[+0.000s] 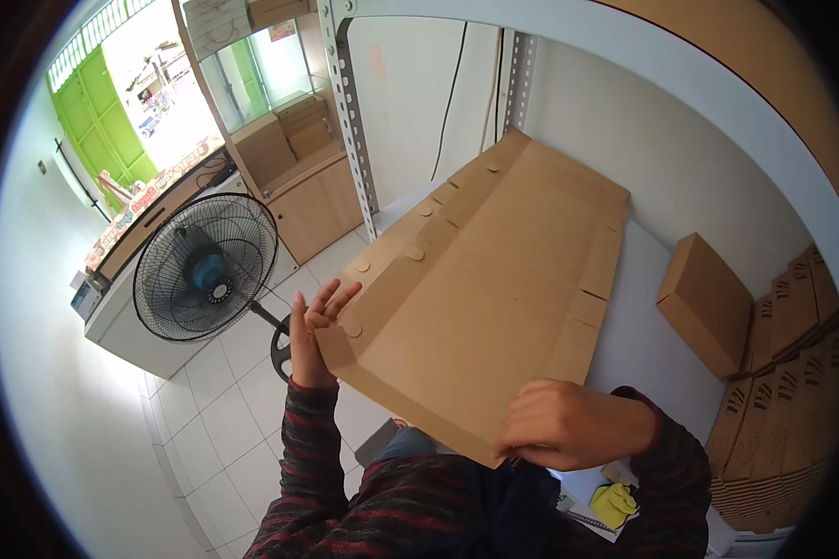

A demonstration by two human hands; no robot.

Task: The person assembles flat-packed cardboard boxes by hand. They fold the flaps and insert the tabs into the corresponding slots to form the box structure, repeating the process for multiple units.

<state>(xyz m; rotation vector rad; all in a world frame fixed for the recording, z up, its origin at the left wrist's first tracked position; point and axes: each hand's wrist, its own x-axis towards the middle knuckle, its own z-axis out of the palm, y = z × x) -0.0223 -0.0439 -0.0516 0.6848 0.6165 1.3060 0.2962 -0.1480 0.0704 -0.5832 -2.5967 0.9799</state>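
Note:
A large brown cardboard box blank (494, 252) lies unfolded across the white table in front of me. Round tabs and slots run along its left side, and the flap at its near edge is bent upward. At the near left corner my left hand (315, 340) rests against the flap with its fingers spread apart. My right hand (569, 424) is curled over the near right corner, pinching the cardboard; its fingertips are partly hidden underneath.
To the right, a closed cardboard box (704, 298) stands beside stacked folded cartons (783, 401). A black fan (210, 270) stands on the tiled floor at left. Metal shelf posts (354, 121) rise behind. A yellow cloth (613, 505) lies near my right forearm.

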